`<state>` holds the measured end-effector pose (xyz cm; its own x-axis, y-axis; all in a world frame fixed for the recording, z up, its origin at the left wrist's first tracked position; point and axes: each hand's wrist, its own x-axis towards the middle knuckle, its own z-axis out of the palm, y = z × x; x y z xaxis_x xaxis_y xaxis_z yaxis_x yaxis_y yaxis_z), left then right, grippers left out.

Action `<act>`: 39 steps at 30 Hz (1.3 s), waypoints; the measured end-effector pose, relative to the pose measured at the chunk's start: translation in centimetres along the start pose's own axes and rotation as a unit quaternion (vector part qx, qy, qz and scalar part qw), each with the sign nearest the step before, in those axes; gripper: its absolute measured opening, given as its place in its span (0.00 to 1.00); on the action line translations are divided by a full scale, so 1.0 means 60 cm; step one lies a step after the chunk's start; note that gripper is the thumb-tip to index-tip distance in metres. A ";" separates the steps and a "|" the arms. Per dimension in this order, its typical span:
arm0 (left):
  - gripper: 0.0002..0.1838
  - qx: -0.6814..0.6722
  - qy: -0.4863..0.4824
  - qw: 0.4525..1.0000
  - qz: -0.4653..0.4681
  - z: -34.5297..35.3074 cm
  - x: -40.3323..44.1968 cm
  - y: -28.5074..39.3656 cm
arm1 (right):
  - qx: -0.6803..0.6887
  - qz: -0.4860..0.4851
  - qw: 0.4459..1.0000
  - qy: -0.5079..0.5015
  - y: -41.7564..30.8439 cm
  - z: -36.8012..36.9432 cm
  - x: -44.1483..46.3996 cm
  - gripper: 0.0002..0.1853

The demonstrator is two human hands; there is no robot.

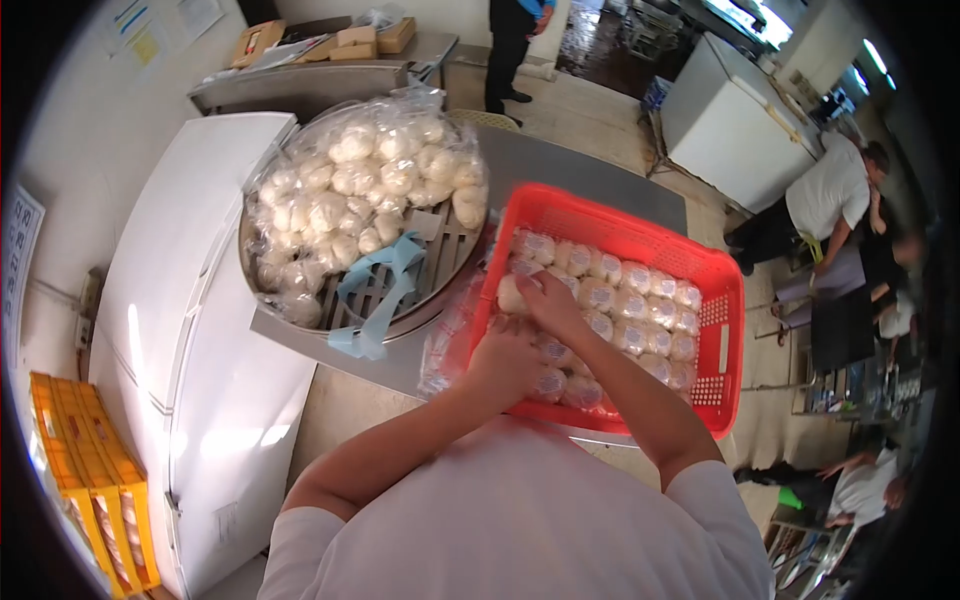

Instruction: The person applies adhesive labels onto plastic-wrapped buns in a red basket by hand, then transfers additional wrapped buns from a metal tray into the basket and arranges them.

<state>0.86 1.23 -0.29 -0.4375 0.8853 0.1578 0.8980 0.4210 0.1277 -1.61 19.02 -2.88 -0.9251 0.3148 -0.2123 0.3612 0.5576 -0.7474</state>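
Grey table [620, 180] mid-room, red basket [735, 340] on its R part, rows of wrapped buns [630, 304] inside, most w/ round labels. L hand [506, 350] at basket's near-L side, fingers curled in; grip, if any, can't tell. R hand [552, 302] just above it, fingers bent against a pale bun [511, 295] at basket's L edge; can't tell if gripped.

L of basket, same table: round slatted tray [445, 255], heaped w/ bagged buns [350, 180]; lt-blue strip [375, 325] trails over rim.

Room: wht cabinet [225, 240] along L wall, yellow crates [85, 430] lower L. Cardboard boxes [357, 42] on bench at back. Wht freezer [735, 110] upper R. Person in dk trousers [505, 55] at back; person in wht shirt [830, 185] bending, far R; another person [865, 490] lower R.
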 end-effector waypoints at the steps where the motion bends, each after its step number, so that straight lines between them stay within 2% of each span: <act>1: 0.21 0.003 -0.012 1.000 0.001 -0.002 0.001 -0.001 | 0.008 0.015 1.000 -0.004 -0.001 0.002 -0.001 0.34; 3: 0.17 -0.005 -0.011 1.000 0.001 -0.015 0.003 -0.003 | 0.024 0.046 0.999 -0.012 -0.004 0.008 -0.001 0.33; 6: 0.11 -0.071 -0.018 0.997 0.021 -0.043 -0.002 -0.023 | -0.061 -0.065 0.995 0.050 0.011 0.034 0.012 0.32; 7: 0.09 -0.103 -0.021 0.994 0.031 -0.056 -0.005 -0.033 | -0.077 -0.131 0.987 0.050 0.007 0.036 0.003 0.28; 10: 0.08 -0.258 0.054 0.964 -0.030 -0.125 -0.020 -0.085 | -0.097 -0.082 0.988 0.083 0.007 0.078 -0.001 0.27; 12: 0.06 -0.281 0.204 0.936 -0.061 -0.138 -0.027 -0.150 | -0.093 -0.090 0.984 0.121 0.003 0.088 -0.011 0.29; 14: 0.04 -0.293 0.300 0.883 -0.213 -0.146 -0.027 -0.233 | -0.104 -0.106 0.978 0.147 -0.004 0.099 -0.024 0.31; 15: 0.10 -0.313 0.346 0.840 -0.279 -0.120 -0.030 -0.295 | -0.116 -0.116 0.975 0.152 -0.008 0.108 -0.034 0.32; 17: 0.23 -0.142 0.418 0.788 -0.429 -0.083 -0.046 -0.419 | -0.162 -0.140 0.968 0.132 -0.020 0.113 -0.046 0.35; 19: 0.37 -0.086 0.391 0.746 -0.532 -0.070 -0.070 -0.500 | -0.232 -0.165 0.955 0.083 -0.035 0.098 -0.059 0.38; 22: 0.36 -0.162 0.219 0.738 -0.617 -0.061 -0.061 -0.582 | -0.246 -0.161 0.952 0.083 -0.038 0.099 -0.063 0.38; 25: 0.31 -0.094 0.287 0.759 -0.576 -0.030 -0.044 -0.598 | -0.253 -0.175 0.945 0.113 -0.019 0.107 -0.058 0.35; 28: 0.20 -0.288 0.345 0.725 -0.522 -0.005 -0.049 -0.640 | -0.156 -0.148 0.966 0.146 -0.016 0.097 -0.064 0.35; 31: 0.09 -0.403 0.489 0.682 -0.365 -0.006 -0.062 -0.644 | -0.102 -0.126 0.971 0.177 -0.020 0.084 -0.069 0.35; 32: 0.07 -0.479 0.498 0.645 -0.327 -0.008 -0.065 -0.636 | -0.084 -0.090 0.978 0.171 -0.022 0.079 -0.066 0.35; 34: 0.08 -0.616 0.504 0.553 -0.244 -0.085 -0.081 -0.571 | -0.049 -0.020 0.986 0.155 -0.023 0.063 -0.057 0.34; 35: 0.07 -0.629 0.482 0.548 -0.268 -0.103 -0.085 -0.549 | -0.056 -0.035 0.981 0.180 -0.028 0.057 -0.058 0.34; 37: 0.08 -0.707 0.451 0.498 -0.220 -0.134 -0.093 -0.486 | -0.069 -0.066 0.969 0.229 -0.054 0.042 -0.067 0.34; 38: 0.08 -0.743 0.434 0.471 -0.196 -0.146 -0.095 -0.451 | 0.003 -0.095 0.973 0.209 -0.080 0.034 -0.073 0.34; 39: 0.09 -0.768 0.398 0.469 -0.178 -0.157 -0.096 -0.418 | 0.075 -0.121 0.972 0.188 -0.117 0.025 -0.082 0.33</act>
<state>-19.59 -16.26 4.85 -0.9748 0.2013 0.0963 -0.0641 -0.6660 0.7431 0.23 12.39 2.48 -0.8629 0.4620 0.2049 0.0910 0.5409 -0.8361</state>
